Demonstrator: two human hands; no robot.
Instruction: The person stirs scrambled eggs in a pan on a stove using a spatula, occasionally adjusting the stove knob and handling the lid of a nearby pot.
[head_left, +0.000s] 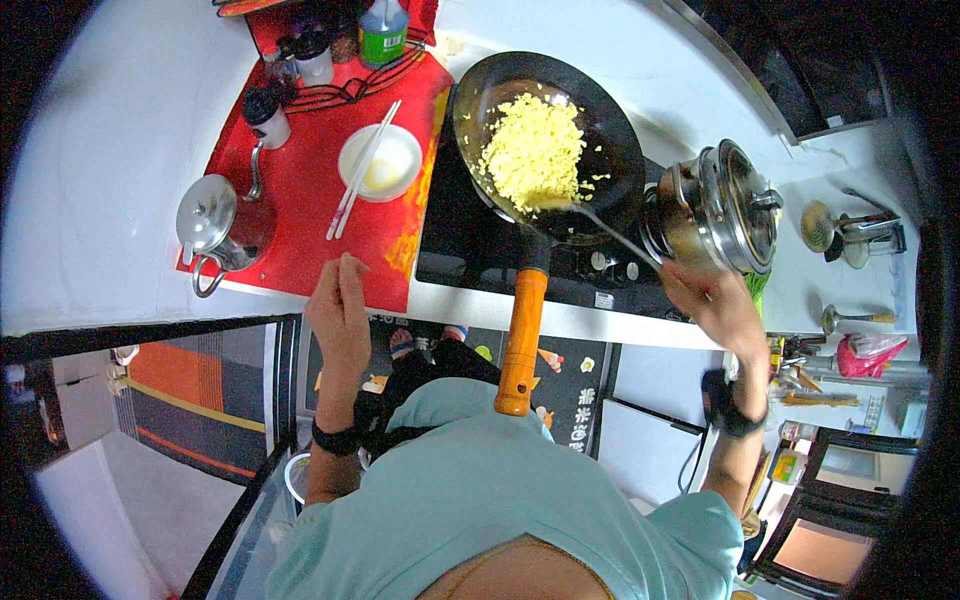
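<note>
My right hand (709, 304) grips the handle of a metal spatula (615, 234), whose blade touches scrambled egg (536, 146) in a black wok (619, 150). The egg lies in small yellow crumbles. The wok sits on a black cooktop (465, 255), its wooden handle (520, 337) pointing towards me. My left hand (341, 315) is held near the front edge of the red mat (300, 210), fingertips close together, with nothing visible in it. Just beyond it, white chopsticks (364, 169) rest across a white bowl (401, 161) with yellow liquid residue.
A lidded steel pot (705, 210) stands right of the wok. On the left are a steel kettle (210, 217), a black-lidded jar (266, 120) and a wire rack (352, 91). A bottle (382, 37) stands behind. Ladles (821, 225) lie at the far right.
</note>
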